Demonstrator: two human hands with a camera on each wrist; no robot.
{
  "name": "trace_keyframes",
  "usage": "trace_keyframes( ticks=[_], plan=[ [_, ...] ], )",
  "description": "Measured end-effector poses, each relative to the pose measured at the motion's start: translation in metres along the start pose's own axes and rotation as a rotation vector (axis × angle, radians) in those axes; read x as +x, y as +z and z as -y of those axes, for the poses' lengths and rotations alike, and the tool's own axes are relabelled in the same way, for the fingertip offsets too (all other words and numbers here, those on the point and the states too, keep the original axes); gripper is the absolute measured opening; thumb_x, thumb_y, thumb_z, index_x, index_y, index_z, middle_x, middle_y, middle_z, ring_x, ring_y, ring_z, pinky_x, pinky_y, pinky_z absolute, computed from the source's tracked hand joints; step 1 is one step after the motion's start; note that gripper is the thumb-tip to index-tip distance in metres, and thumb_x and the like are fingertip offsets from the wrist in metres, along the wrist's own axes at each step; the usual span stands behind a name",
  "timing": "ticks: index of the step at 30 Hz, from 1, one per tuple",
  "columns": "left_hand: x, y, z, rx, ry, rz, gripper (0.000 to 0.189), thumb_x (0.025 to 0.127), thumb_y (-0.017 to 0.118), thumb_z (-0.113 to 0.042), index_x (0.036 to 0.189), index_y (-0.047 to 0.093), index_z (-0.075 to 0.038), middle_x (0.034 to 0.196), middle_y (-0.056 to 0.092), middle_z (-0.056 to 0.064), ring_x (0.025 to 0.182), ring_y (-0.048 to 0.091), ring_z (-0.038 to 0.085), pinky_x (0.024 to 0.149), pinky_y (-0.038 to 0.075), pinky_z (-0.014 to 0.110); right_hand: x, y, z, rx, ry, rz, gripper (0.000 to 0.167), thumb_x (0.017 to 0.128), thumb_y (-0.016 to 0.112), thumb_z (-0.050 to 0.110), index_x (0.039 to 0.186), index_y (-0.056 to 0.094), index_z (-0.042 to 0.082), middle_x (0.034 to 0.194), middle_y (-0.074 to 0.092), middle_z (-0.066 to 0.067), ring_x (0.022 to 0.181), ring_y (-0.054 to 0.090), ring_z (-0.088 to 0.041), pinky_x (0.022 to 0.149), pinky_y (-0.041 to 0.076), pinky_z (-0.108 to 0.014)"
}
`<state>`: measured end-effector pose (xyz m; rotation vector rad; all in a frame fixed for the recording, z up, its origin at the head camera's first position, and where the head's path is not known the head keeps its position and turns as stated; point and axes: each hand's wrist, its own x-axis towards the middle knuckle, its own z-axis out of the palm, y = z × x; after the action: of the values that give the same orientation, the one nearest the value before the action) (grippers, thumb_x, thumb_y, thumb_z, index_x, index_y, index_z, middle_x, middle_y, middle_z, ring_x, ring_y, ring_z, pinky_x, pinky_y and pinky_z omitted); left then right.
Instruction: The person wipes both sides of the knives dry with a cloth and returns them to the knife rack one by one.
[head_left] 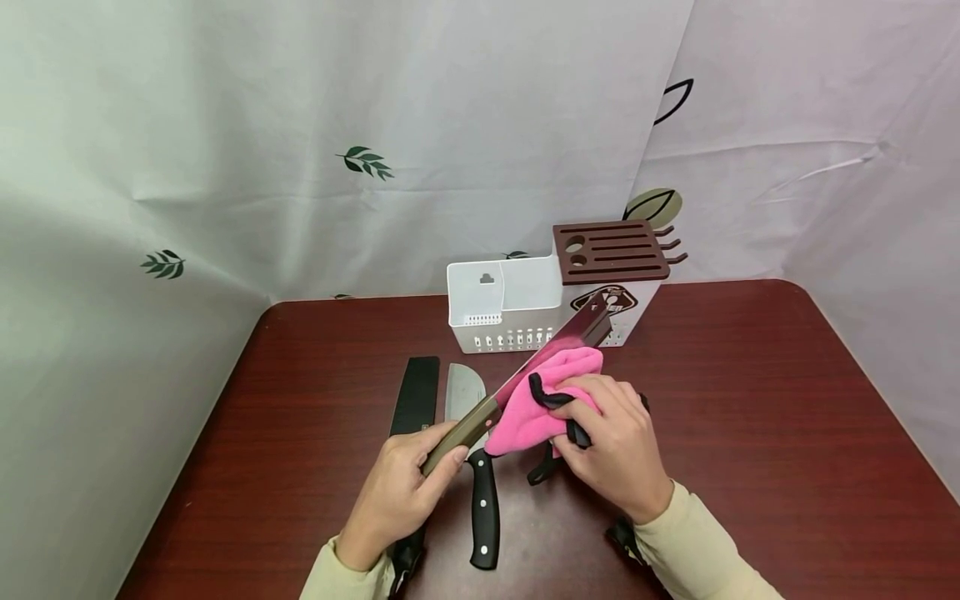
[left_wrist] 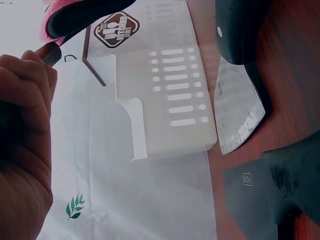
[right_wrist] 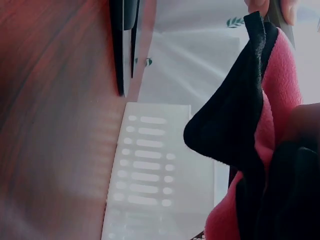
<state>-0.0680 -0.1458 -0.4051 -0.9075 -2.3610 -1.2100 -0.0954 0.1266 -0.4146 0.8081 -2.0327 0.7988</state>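
My left hand (head_left: pixel 401 483) grips a knife (head_left: pixel 467 432) by its olive-brown handle. The blade slants up to the right and shines pink where it faces the cloth. In my right hand (head_left: pixel 618 442) is a bunched pink cloth (head_left: pixel 525 417) with black edging, gathered in curled fingers and held along the blade. Part of the blade is hidden behind the cloth. Below the held knife lies a second knife (head_left: pixel 485 512) with a black riveted handle, its blade (left_wrist: pixel 237 110) showing in the left wrist view. Beside it is a flat black blade-shaped thing (head_left: pixel 417 387), partly covered by my left hand.
Behind the hands, against the patterned cloth backdrop (head_left: pixel 420 150), stands a white perforated holder (head_left: pixel 517 321). Its brown slotted top (head_left: pixel 615 254) has hooks at the right side. Everything rests on a dark red wooden table (head_left: pixel 750 400).
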Motion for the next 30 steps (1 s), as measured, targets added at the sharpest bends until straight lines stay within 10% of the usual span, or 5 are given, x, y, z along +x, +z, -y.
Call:
trace_keyframes(
  ticks=[30],
  plan=[
    [0.0016,0.0034,-0.0030,0.020,0.047,0.064,0.022,0.091,0.069,-0.007,0.112,0.070,-0.009,0.071,0.053,-0.011,0.062,0.047,-0.002,0.056,0.042,0.011,0.0078,0.0019,0.0032,0.051,-0.069,-0.213,0.020,0.093,0.064,0.015,0.092,0.077,0.000,0.103,0.069,-0.020,0.091,0.062,-0.041,0.086,0.045,-0.044]
  ],
)
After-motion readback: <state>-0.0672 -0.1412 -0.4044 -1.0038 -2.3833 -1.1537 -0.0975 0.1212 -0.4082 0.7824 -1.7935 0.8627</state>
